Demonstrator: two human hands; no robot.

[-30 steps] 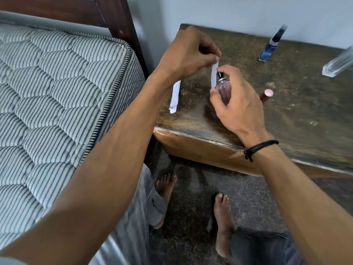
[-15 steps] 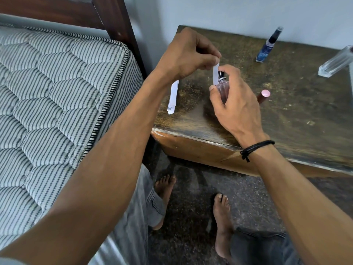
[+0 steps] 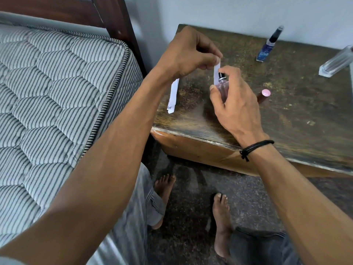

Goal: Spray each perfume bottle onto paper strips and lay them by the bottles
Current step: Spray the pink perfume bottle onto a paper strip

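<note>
My left hand [image 3: 188,54] pinches the top of a white paper strip [image 3: 217,70] that hangs upright just left of a small pink perfume bottle [image 3: 223,88]. My right hand [image 3: 236,103] grips that bottle, its black nozzle close to the strip and a finger over the top. Spare white strips [image 3: 173,96] lie on the worn wooden table [image 3: 298,111] to the left. A pink cap [image 3: 265,92] lies on its side right of my hand. A blue bottle [image 3: 267,46] stands at the back, and a clear bottle [image 3: 337,63] lies at the right edge.
A striped mattress [image 3: 57,92] with a dark wooden bedpost [image 3: 118,22] fills the left. A pale wall runs behind the table. My bare feet [image 3: 221,217] stand on the dark floor below the table's front edge.
Both hands hold the same grip; they and the strip have barely shifted over the table.
</note>
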